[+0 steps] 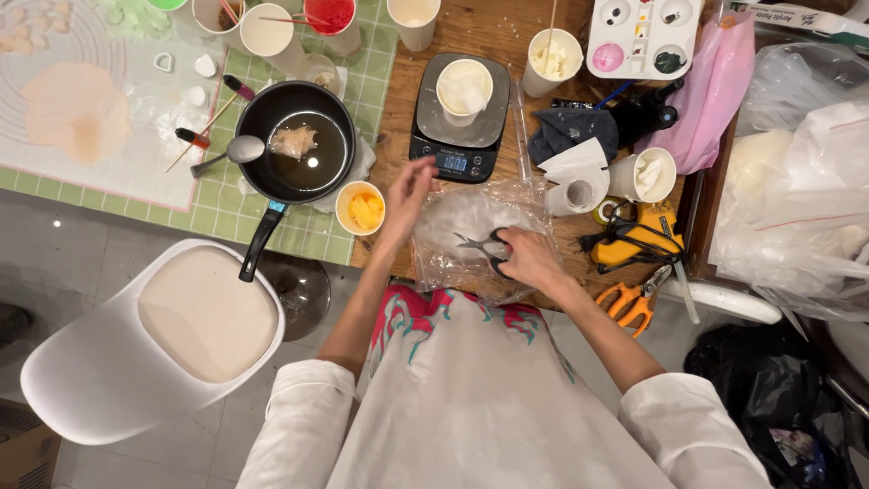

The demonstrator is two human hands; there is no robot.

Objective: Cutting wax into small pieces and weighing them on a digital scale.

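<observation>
the right hand (529, 258) is gripping a pair of scissors (484, 246), its fingers curling through the dark handles while the blades are pointing left across a clear plastic bag (471, 237). the bag is lying flat at the near edge of the wooden desk (489, 32), right in front of the person's body. the left hand (407, 195) is hovering over the bag's left edge, its fingers hanging loosely spread; whether they are touching the plastic cannot be told. just left of that hand, a paper cup of yellow stuff (360, 207) is sitting beside a black pan (295, 140) with a spoon (237, 151) resting on its rim. behind the bag, a kitchen scale (460, 116) is carrying a white cup (464, 88). off to the right, orange-handled scissors (634, 299) are lying near the desk's edge.
</observation>
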